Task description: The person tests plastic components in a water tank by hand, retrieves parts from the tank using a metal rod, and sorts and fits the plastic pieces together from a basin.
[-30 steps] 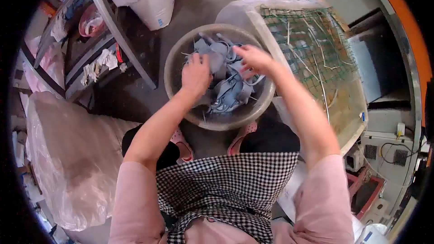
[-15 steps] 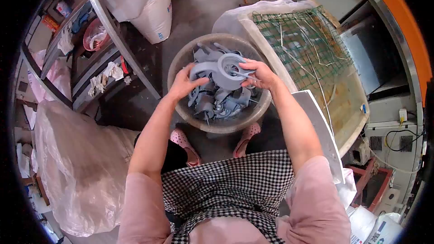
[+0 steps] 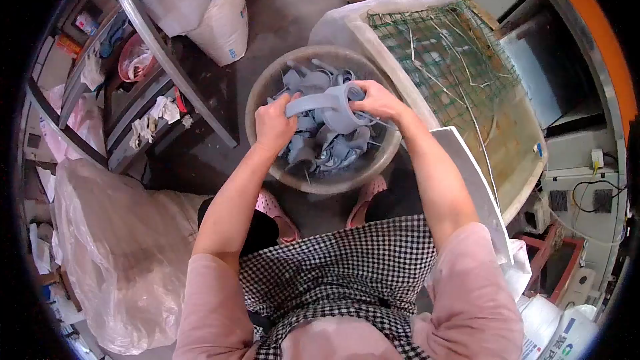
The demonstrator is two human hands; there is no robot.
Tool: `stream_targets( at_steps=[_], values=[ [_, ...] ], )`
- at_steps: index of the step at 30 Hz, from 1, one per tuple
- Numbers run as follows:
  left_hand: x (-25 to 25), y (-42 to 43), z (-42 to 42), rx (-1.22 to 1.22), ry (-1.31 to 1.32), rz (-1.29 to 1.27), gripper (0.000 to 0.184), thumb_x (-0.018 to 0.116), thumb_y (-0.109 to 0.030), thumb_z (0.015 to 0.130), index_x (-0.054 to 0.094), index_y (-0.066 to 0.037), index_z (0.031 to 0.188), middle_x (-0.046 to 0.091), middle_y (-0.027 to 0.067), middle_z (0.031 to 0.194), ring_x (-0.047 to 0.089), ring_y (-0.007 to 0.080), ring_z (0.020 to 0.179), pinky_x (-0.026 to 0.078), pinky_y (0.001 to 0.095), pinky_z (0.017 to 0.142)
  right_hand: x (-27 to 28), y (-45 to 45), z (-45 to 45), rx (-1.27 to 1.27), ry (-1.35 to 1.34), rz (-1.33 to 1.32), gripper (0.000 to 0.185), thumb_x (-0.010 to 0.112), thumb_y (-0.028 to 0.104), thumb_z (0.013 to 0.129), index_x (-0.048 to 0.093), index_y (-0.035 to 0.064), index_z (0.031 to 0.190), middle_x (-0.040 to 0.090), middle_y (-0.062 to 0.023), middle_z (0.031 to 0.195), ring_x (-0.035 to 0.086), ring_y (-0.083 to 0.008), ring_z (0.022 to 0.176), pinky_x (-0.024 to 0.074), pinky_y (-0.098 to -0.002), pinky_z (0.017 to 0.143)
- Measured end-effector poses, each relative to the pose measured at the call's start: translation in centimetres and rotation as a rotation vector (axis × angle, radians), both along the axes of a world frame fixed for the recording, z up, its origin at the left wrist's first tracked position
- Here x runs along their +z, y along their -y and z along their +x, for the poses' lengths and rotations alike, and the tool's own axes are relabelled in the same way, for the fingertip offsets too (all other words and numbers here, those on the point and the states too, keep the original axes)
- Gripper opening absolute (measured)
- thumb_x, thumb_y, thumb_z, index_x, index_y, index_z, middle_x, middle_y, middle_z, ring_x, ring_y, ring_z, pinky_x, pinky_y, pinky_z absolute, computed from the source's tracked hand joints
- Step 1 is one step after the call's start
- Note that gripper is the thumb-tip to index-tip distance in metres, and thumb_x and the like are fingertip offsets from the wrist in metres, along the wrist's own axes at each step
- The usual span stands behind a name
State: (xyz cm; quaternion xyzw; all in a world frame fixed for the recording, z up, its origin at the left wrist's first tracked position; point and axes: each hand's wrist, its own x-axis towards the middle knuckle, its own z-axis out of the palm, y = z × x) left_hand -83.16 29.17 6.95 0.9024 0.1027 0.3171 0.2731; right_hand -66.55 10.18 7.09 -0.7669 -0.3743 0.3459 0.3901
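Note:
A round grey plastic part (image 3: pixel 341 117) with a ring-shaped opening and a curved arm stands over the tub, held between my two hands. My left hand (image 3: pixel 275 123) is closed on the end of its curved arm. My right hand (image 3: pixel 379 101) grips the ring's rim, some fingers at the opening. Beneath them is a wide round tub (image 3: pixel 308 186) filled with a heap of similar grey plastic pieces (image 3: pixel 313 80). The part's exact kind is not clear, and my fingers hide some of it.
Right of the tub stands a large pale basin (image 3: pixel 427 107) with a green mesh (image 3: pixel 413 47) over it. A metal frame rack (image 3: pixel 167 47) is at left, beside white sacks (image 3: pixel 220 23). A big clear plastic bag (image 3: pixel 120 247) lies near my left side.
The grey part has turned so its ring tilts towards my right hand. My left hand has gone from spread fingers beside it to closed around its arm.

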Motion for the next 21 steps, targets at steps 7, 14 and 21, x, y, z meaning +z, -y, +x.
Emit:
stream_targets(
  at_steps=[7,14,21],
  values=[
    [-1.0,-0.4,-0.2,0.018,-0.024,0.196,0.022,0.059,-0.019,0.083,0.051,-0.008,0.066,0.056,0.0153,0.058,0.057,0.0357,0.055,0.044,0.0452,0.05,-1.2,-1.6,-2.8,-0.304,0.412,-0.083,0.05,0.067,0.022,0.068,0.059,-0.0002,0.111,0.06,-0.0244,0.104,0.057,-0.0357,0.102,0.0441,-0.0384,0.088],
    [-1.5,-0.7,-0.2,0.017,0.012,0.224,0.022,0.059,-0.015,0.084,0.049,-0.006,0.067,0.053,0.0178,0.057,0.055,0.0365,0.055,0.042,0.0432,0.048,-0.8,-2.3,-3.0,-0.347,0.467,-0.082,0.049,0.063,0.015,0.068,0.056,-0.003,0.113,0.058,-0.0257,0.105,0.056,-0.0368,0.102,0.0435,-0.0398,0.089],
    [-0.5,-1.3,0.0,0.015,0.091,0.27,0.025,0.059,-0.017,0.083,0.048,-0.007,0.064,0.056,0.014,0.058,0.056,0.0337,0.053,0.043,0.0423,0.047,0.1,-1.8,-1.1,-0.077,0.321,-0.056,0.042,0.066,0.022,0.071,0.061,0.0,0.105,0.061,-0.0239,0.099,0.059,-0.0355,0.096,0.045,-0.0411,0.085]
  ],
)
